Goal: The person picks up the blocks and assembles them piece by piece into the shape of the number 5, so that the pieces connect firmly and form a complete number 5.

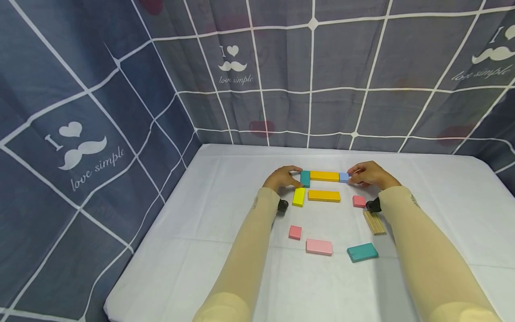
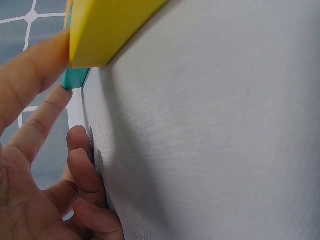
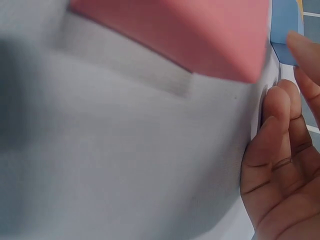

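Observation:
In the head view a teal block (image 1: 305, 179), a long orange-yellow block (image 1: 324, 176) and a small blue block (image 1: 344, 177) stand end to end in a row. My left hand (image 1: 283, 177) pinches the teal block between thumb and index finger at the row's left end. At the other end my right hand (image 1: 371, 174) holds the blue block with thumb and index finger. The other fingers of both hands curl near the tabletop. Just below the left hand lies a yellow block (image 1: 298, 197), which partly hides the teal one in the left wrist view.
A second orange-yellow block (image 1: 324, 196) lies parallel below the row. Around it are two small red blocks (image 1: 359, 201), a pink block (image 1: 319, 247), a teal block (image 1: 362, 252) and a ridged tan piece (image 1: 374, 223). A white cloth covers the table (image 1: 225, 205); curtains (image 1: 281, 112) hang behind.

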{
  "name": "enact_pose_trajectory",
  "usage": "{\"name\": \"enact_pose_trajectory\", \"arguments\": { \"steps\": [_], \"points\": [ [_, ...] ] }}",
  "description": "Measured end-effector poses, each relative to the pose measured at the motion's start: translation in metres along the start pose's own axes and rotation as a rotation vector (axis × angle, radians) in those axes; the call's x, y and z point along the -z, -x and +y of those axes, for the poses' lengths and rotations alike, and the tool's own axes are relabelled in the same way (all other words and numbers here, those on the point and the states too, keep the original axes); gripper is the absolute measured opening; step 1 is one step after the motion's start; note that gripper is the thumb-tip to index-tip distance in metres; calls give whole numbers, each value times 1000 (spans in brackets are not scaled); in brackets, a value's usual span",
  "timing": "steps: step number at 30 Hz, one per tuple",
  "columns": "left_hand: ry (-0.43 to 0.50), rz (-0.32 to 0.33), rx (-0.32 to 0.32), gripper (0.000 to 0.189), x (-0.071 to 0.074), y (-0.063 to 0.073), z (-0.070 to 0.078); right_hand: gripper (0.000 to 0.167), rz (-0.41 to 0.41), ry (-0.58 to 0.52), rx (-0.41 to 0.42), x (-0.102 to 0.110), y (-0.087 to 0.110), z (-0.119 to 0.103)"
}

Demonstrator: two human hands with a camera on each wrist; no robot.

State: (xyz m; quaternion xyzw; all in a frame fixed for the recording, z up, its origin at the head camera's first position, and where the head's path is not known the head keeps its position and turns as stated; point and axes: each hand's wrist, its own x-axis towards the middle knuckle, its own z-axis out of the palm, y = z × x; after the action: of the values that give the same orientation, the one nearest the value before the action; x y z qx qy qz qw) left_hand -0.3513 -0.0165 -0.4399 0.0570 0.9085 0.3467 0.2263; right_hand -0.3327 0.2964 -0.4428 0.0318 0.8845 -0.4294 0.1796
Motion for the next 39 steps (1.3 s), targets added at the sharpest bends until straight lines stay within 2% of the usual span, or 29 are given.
{"name": "enact_pose_trajectory", "arguments": {
  "steps": [8,23,29,36,39],
  "points": [
    [-8,-10,-12,62,2,-1,0,47,16,-5,5,-3,1,-2],
    [41,-37,22,64,3,-2,2,48,24,-13,-24,-4,0,-1],
    [39,-41,2,64,4,-2,0,52,2,-7,-18,-3,2,-3],
    [72,-91,-41,66,7,-5,-5,60,-13,-11,-4,0,4,-2],
    [58,-95,-63,65,8,-6,-8,63,-17,-31,21,0,7,-2]
  ]
}}
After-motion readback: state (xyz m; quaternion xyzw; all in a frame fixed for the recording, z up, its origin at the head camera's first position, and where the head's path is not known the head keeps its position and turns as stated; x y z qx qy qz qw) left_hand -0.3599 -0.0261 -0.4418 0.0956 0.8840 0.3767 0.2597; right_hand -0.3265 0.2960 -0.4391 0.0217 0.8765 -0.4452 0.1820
